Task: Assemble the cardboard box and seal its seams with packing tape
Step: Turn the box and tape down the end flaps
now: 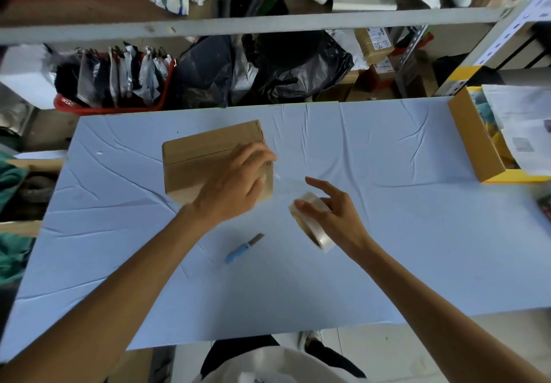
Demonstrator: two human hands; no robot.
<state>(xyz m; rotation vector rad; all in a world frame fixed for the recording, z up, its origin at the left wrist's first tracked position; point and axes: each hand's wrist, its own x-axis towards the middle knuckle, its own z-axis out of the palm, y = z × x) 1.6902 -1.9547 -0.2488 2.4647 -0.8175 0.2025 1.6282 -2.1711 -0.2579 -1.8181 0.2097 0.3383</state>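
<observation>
The brown rectangular cardboard box [193, 162] sits closed on the pale blue cloth-covered table [387, 233], left of centre and toward the far edge, w/ its top centre seam running left-right.

The left hand [229, 185] lies over the box's right end. Its fingers are mostly straight and spread, pressing down at the right edge and not wrapped round anything. Whether a fingertip also pins the tape end can't be told.

The right hand [337, 215] hovers just right of the box, nearer the person. It grips the roll of clear packing tape [316, 235], thumb on the outer rim and index finger lifted free. A faint strip of clear tape [284, 180] seems to stretch from the roll to the box's right end.

Step in hand, prob.: anchoring the tape on the right end face before running it along the top seam. To do it well:
- Keep the left palm's weight on the flaps so the seam stays shut.
- Hold the strip taut and centred over the seam.
- Rub down the anchored end before pulling more off the roll.
- Leave enough overhang on the end face. Slack tape will likely wrinkle or stick to itself.

A blue-handled utility knife [243, 250] lies near the person, between the forearms, handy for the cut. An open yellow-edged cardboard carton [474, 147] stands far right.
</observation>
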